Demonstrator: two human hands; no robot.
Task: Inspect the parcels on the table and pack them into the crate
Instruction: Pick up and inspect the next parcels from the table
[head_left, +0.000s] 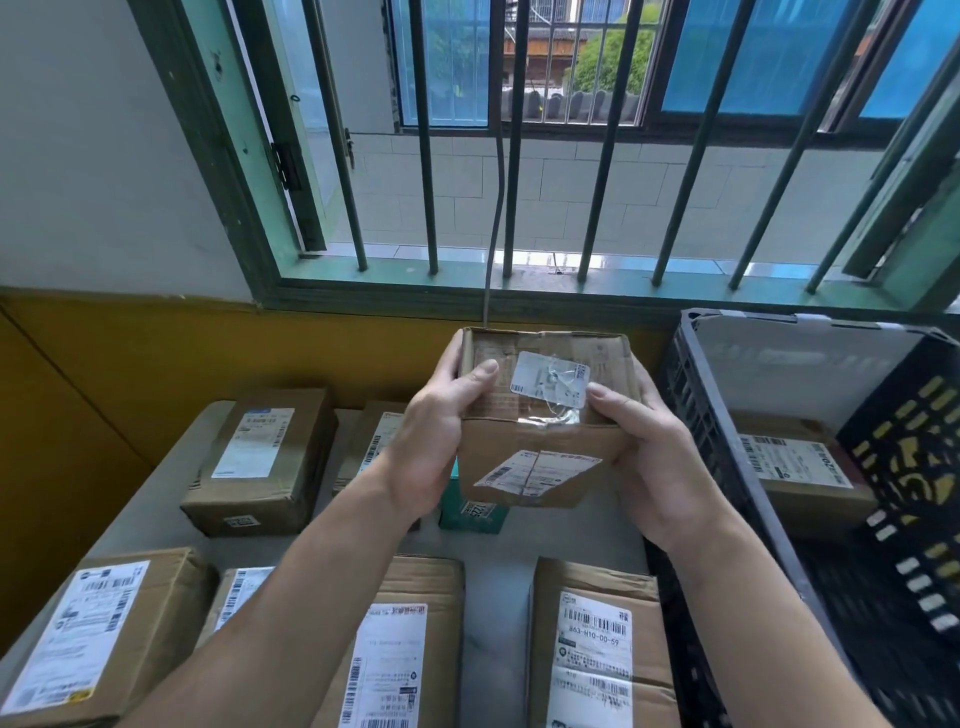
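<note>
Parcel (545, 447) held over grey table (496, 639), barred window (427, 156)

Brown parcel (545, 415), white barcoded labels; black lattice crate (696, 415); teal box (472, 514); grey counter (498, 629); yellow-ochre wall band (156, 353).

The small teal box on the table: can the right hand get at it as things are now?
Probably not yet. The right hand and left hand both hold a cardboard parcel over the teal box, covering most of it. The parcel must be put down first.
</note>
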